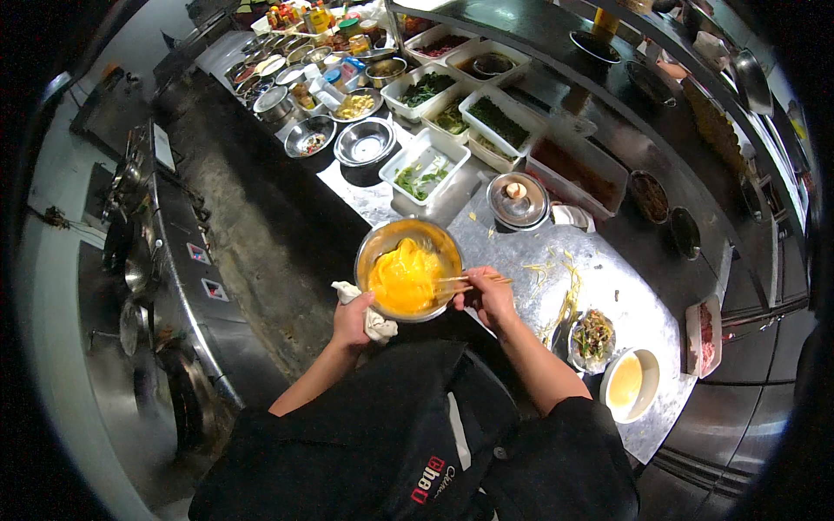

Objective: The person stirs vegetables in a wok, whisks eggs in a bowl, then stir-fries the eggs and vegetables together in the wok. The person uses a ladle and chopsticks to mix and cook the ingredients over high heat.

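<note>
A round stainless steel bowl [362, 251] holds a glossy yellow mixture [405, 273] that looks like beaten egg. My left hand [352, 320] grips its lower left rim, with a crumpled white cloth [379, 327] between hand and bowl. From the right, my right hand [488, 296] holds wooden chopsticks [453, 280], whose tips reach into the yellow mixture. The bowl is held in front of my body, beside the steel worktop's edge. To the right, a lidded metal pot [518, 202] stands on the worktop.
White tubs of chopped greens [420, 172] and metal bowls [365, 142] line the worktop [502, 254] ahead. At right are a dish of mixed shredded food [593, 342], a white bowl of pale yellow liquid [625, 384] and a tub of raw meat [705, 338]. A stove counter [182, 280] runs along the left.
</note>
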Demonstrator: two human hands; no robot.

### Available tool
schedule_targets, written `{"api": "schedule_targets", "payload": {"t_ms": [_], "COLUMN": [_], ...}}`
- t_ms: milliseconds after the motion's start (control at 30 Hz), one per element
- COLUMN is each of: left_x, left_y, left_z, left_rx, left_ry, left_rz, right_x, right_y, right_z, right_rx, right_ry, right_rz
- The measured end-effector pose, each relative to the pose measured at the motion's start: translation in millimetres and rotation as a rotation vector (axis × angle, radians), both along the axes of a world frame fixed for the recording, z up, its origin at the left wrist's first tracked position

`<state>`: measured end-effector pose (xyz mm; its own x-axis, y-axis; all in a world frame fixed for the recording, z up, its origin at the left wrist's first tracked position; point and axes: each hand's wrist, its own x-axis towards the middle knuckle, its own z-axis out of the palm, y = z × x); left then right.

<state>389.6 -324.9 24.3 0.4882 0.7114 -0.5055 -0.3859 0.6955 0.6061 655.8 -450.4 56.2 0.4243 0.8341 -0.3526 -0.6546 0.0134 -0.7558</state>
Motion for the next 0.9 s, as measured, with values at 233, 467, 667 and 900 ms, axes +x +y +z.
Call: {"api": "schedule_targets", "payload": {"t_ms": [233, 467, 667, 900], "left_x": [17, 26, 41, 58], "left_y": [-6, -5, 0, 1], "left_z": [3, 1, -4, -32], "left_rx": [0.056, 0.158, 0.180, 0.127], "left_ry": [0.105, 0.073, -0.024, -0.076], "left_rz": [0.033, -0.143, -0.208, -0.202], "right_x": [15, 25, 40, 44], "right_y": [-11, -11, -14, -26], "right_z": [-1, -9, -22, -27], "right_rx": [-0.166, -0.232, -0.142, -0.285], "right_ry": [0.166, 0.113, 0.108, -0.008], "right_rz": [0.106, -0.015, -0.105, -0.096]}}
